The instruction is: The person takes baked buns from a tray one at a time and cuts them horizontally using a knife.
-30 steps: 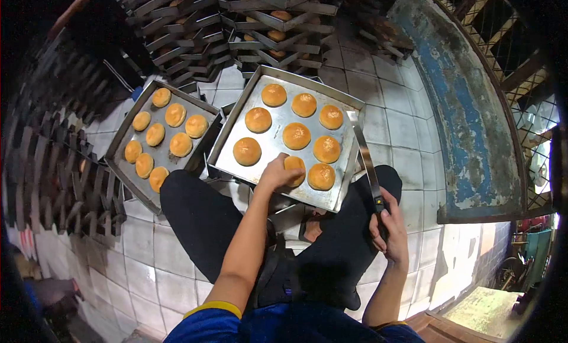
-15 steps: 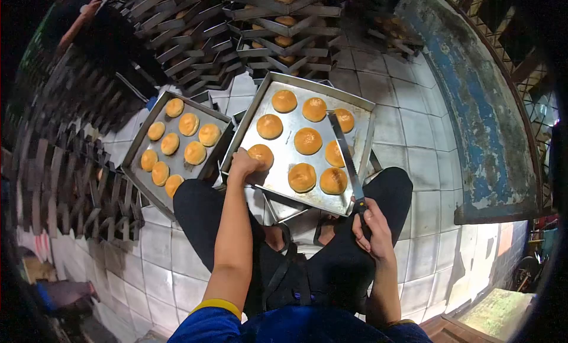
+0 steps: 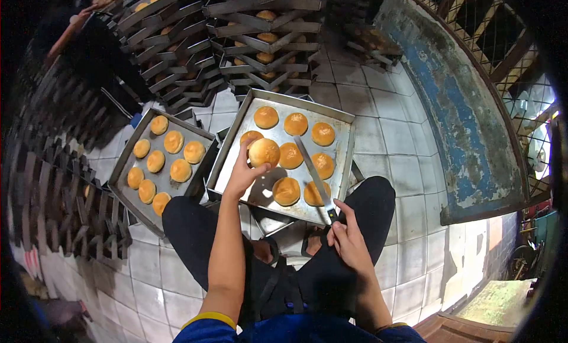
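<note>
In my left hand (image 3: 241, 176) is a round golden bun (image 3: 264, 153), held up above the near left part of a metal baking tray (image 3: 349, 143). My right hand (image 3: 349, 239) grips the dark handle of a long-bladed knife (image 3: 313, 172). Its blade points up and left over the tray, crossing in front of some buns. Several more glossy buns, such as one in the near row (image 3: 286, 191), rest on this tray. The tray sits in front of my knees, on top of another tray.
To the left a second tray (image 3: 112, 180) holds several smaller-looking buns. Tall stacks of crisscrossed trays (image 3: 266, 25) with buns stand behind. A person in dark clothes (image 3: 97, 59) stands at the far left. A worn blue-grey slab (image 3: 467, 136) is on the right, above white floor tiles (image 3: 408, 165).
My left hand has lifted a bun off the near left of the tray. The knife has swung leftward over the tray with my right hand. The whole view has shifted slightly.
</note>
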A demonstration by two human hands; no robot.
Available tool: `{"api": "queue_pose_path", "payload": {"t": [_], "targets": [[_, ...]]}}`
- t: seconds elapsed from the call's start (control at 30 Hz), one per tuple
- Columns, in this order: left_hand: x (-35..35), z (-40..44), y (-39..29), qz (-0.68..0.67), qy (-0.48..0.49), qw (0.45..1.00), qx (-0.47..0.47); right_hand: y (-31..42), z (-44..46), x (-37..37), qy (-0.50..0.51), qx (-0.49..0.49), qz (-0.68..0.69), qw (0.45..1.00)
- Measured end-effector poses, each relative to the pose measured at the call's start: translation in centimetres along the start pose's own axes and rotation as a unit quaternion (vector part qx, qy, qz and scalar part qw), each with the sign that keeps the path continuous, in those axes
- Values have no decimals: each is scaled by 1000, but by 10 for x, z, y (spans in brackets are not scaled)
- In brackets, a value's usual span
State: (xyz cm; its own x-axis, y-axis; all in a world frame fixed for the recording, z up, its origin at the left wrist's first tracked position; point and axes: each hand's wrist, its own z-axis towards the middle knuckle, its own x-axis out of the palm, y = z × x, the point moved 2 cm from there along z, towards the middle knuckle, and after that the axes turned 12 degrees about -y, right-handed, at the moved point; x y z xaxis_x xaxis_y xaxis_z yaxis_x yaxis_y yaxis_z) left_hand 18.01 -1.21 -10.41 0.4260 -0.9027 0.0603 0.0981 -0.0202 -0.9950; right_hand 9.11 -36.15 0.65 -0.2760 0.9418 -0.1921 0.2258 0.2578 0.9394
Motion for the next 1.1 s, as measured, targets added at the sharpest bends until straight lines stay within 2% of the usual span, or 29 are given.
{"api": "queue_pose_path", "payload": {"t": [0.07, 0.13, 0.2, 0.27, 0.33, 0.4, 0.47, 0.53, 0.63, 0.7, 0.83, 1.0, 1.1], "targets": [[4, -4, -30, -37, 14, 999, -9, 6, -2, 3, 5, -6, -14, 1000], [2, -8, -41, -173, -2, 979, -110, 12, -4, 7, 14, -14, -8, 1000], [-5, -6, -36, -203, 7, 973, -110, 18, -7, 10, 20, -20, -24, 999], [-12, 1, -15, -335, -15, 937, -97, 26, -11, 14, 27, -25, -39, 999], [-5, -7, -37, -337, -28, 937, -87, 34, -17, 21, 45, -7, -48, 998], [0, -10, -51, -435, -27, 890, -132, 34, -21, 29, 54, -25, -65, 996], [1, -8, -52, -429, -36, 895, -119, 37, -25, 36, 65, -46, -62, 995], [-1, -3, -46, -474, -75, 867, -133, 39, -29, 41, 76, -44, -66, 994], [-7, -3, -44, -442, -118, 883, -110, 46, -36, 44, 69, -54, -63, 994], [-7, -3, -45, -403, -168, 893, -107, 56, -37, 44, 52, -60, -120, 990], [-10, -2, -37, -385, -164, 903, -100, 57, -38, 48, 49, -50, -114, 991], [-7, -1, -41, -373, -218, 900, -61, 59, -37, 52, 46, -77, -118, 989], [-12, -3, -42, -384, -189, 902, -56, 67, -39, 52, 44, -93, -140, 985]]}}
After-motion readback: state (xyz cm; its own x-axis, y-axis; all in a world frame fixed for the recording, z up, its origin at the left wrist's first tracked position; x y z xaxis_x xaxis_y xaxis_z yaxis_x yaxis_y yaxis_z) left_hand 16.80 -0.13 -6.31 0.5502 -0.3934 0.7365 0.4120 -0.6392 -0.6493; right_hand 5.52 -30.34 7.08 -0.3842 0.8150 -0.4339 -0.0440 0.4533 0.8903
